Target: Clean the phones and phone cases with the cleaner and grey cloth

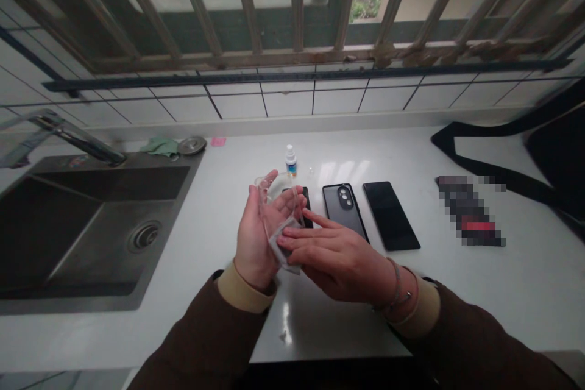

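My left hand (256, 231) is curled around a clear transparent phone case (276, 201), holding it upright above the white counter. My right hand (338, 256) presses a small grey wipe (283, 250) against the lower part of the case, fingers pinched on it. Just behind my hands lies a dark phone (305, 198), mostly hidden. A black phone case (343, 207) with camera openings and a black phone (390, 214) lie side by side to the right. A small white bottle with a blue label (290, 159) stands behind.
A dark sink (91, 225) with a faucet (68, 134) is set into the counter (503, 292) at left. A green cloth (159, 146) and a round metal stopper (192, 145) lie at its back edge. A black strap (479, 164) and a blurred dark item (470, 210) are at right.
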### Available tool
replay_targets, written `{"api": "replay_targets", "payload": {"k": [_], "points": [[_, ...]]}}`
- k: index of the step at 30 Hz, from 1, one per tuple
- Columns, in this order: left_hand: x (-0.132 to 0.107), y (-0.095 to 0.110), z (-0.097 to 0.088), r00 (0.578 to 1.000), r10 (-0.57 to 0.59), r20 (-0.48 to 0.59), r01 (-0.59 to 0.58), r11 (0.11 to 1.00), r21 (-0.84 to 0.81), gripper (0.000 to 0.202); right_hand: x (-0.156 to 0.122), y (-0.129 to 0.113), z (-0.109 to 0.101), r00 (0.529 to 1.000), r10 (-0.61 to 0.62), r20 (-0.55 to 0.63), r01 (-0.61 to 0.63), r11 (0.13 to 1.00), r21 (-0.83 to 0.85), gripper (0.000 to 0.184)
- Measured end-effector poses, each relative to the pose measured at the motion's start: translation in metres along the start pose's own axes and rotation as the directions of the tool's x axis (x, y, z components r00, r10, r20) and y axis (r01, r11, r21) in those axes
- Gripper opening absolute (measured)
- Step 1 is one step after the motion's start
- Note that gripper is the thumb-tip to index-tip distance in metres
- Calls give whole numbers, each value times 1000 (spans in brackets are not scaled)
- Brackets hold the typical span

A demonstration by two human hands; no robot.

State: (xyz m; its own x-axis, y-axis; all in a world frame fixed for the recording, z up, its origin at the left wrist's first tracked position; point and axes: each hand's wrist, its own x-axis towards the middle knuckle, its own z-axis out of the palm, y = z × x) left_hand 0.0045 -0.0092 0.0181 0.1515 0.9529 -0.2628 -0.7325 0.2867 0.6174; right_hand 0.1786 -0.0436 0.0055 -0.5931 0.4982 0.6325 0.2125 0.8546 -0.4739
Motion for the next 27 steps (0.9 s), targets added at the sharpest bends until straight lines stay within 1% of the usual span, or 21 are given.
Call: {"api": "replay_targets", "payload": {"k": [2,5,7,11,16,19,21,24,27], "points": [[3,5,-1,1000,11,-22,-11,999,-40,49,-1,-2,0,999,-26,39,25,999,24,25],[6,8,-2,999,-12,-32,10,998,-64,50,-1,-5,0,997,-57,46,55,997,53,24],[6,7,-2,999,-27,-28,25,998,-61,50,-1,-5,0,996,-71,49,71,997,5,21],[3,5,-1,999,-50,-13,50,998,-47,50,0,0,1,998,-62,18,64,984,-165,17],[0,0,3,992,-129,-2,129,992,-4,50,0,7,0,998,5,-64,-25,952,-306,19],[0,-5,3,985,-169,12,169,986,-4,53,-1,8,-3,991,61,-119,-98,936,-338,19],[1,-9,2,977,-207,49,208,978,-19,52,-2,8,-4,978,102,-180,-160,925,-345,19],[1,-14,-1,947,-289,139,293,956,-9,51,-4,9,-6,948,168,-271,-257,905,-339,23],[1,-19,-5,909,-365,203,361,931,59,53,-6,12,-5,911,226,-344,-335,892,-304,27]]}}
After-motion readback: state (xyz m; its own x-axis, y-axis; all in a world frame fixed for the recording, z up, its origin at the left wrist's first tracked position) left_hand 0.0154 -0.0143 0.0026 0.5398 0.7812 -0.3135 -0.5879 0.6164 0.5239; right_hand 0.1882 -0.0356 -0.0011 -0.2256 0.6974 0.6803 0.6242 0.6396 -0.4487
